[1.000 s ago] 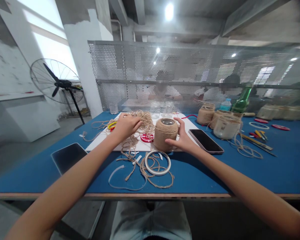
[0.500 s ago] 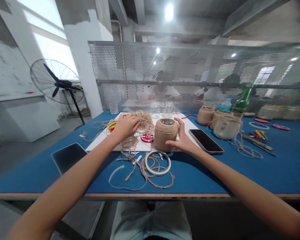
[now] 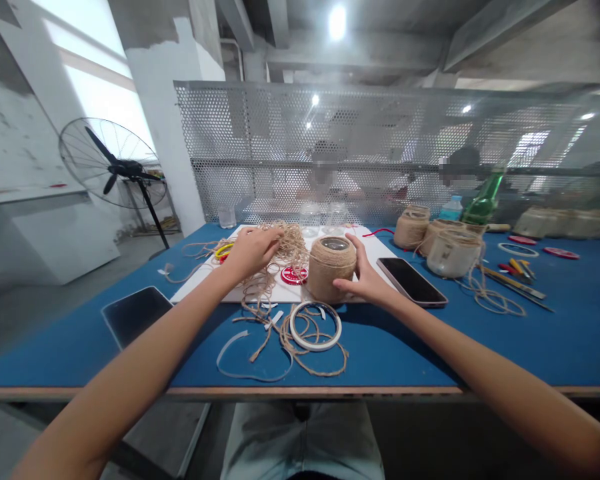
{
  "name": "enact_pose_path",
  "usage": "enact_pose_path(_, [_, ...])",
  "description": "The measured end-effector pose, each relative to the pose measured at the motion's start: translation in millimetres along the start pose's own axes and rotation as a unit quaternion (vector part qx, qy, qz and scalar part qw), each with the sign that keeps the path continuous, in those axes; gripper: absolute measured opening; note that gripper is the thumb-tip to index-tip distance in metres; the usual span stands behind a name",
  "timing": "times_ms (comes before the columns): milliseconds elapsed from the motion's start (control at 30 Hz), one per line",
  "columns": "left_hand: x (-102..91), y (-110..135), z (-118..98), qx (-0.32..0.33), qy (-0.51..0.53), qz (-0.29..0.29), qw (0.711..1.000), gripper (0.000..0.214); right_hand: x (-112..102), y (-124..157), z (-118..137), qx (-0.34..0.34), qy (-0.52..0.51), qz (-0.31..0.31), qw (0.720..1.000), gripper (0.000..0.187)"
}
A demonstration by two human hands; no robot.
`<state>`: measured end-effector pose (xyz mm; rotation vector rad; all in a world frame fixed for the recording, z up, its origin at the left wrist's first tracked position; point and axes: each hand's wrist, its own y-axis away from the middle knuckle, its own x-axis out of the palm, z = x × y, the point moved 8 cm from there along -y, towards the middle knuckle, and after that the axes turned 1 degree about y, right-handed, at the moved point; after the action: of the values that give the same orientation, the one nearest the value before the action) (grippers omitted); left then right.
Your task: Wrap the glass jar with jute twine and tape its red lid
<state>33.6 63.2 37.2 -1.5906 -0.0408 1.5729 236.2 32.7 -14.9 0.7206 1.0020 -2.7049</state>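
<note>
My left hand (image 3: 253, 252) lies curled over a loose tangle of jute twine (image 3: 293, 243), its fingers pressed into the strands. My right hand (image 3: 365, 280) wraps the side of a twine-wound glass jar (image 3: 331, 270), which stands on a white board (image 3: 370, 243). Its open mouth faces up. A round red lid (image 3: 295, 275) lies on the board between my hands, and a yellow ring (image 3: 224, 251) sits just left of my left hand. In front of my hands, a white tape ring (image 3: 315, 327) rests among twine scraps on the blue table (image 3: 555, 333).
A phone (image 3: 411, 281) lies right of the board and a dark tablet (image 3: 136, 317) left of it. Plain glass jars (image 3: 310, 219) stand behind. To the right are twine-wrapped jars (image 3: 411, 228), a green bottle (image 3: 484, 200) and tools (image 3: 513, 283). A perforated metal screen (image 3: 300, 127) stands beyond, with people behind it.
The fingers of my left hand have shifted slightly further up into the twine. My right hand has barely moved on the jar.
</note>
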Motion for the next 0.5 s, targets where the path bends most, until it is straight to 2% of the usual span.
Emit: enact_pose_path(500, [3.7,1.6,-2.1,0.012,-0.051,0.033,0.998,0.028,-0.5,-0.6,1.2,-0.016,-0.019,0.011,1.000,0.098])
